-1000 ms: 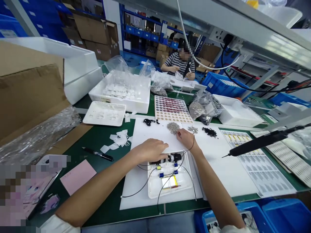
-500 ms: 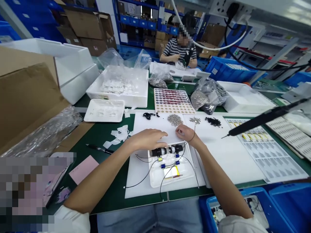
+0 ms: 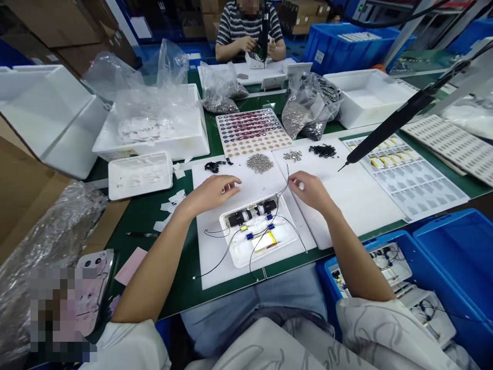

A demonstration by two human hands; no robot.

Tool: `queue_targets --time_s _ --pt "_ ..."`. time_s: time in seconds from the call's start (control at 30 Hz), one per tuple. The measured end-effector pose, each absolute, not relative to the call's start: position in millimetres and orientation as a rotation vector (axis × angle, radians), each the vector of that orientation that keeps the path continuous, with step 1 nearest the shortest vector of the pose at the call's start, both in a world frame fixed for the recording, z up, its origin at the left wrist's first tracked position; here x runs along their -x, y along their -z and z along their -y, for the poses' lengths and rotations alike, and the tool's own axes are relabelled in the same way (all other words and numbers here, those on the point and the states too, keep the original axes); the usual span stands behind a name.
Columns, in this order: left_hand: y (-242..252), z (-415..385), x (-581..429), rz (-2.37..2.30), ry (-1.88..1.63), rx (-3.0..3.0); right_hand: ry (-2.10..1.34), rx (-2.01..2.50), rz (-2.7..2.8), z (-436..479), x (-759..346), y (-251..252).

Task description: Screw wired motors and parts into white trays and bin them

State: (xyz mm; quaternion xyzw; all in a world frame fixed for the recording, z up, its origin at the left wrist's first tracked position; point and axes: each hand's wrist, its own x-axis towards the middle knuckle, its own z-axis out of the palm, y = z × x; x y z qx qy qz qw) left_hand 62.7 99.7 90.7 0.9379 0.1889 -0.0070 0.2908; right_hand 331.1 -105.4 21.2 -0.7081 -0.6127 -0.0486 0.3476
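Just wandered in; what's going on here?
Someone is working bare-handed over an open white case of wired parts. The left hand, fingers apart, is by its far left corner. The right hand is at a thin black wire; whether it grips it is unclear. Small metal pieces lie piled beyond.

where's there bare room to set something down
Widest: the right-hand white mat, between right hand and patterned sheet, though a black driver slants over its far part. Smaller: between the metal pile and white tray. Crowded: the tray's far side, filled by black cylinders.
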Motion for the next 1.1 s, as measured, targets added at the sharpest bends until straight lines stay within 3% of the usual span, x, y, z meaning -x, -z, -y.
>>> queue_targets --time_s 0.2,0.33,0.47,0.7,1.1 --pt "-68 -104 -105 -0.302 0.071 -2.62 1.002 1.414 0.833 175 -385 -55" --pt "-60 -99 -134 -0.127 0.212 -2.708 1.21 1.417 0.636 184 -444 -75" --pt "-59 -96 -144 -0.042 0.251 -2.806 0.908 1.643 0.563 170 -467 -90" --pt "-49 -96 -149 0.054 0.219 -2.888 0.39 1.582 0.766 130 -446 -115" --pt "-19 -92 -146 0.047 -0.078 -2.857 -0.093 1.007 1.096 28 -385 -137"
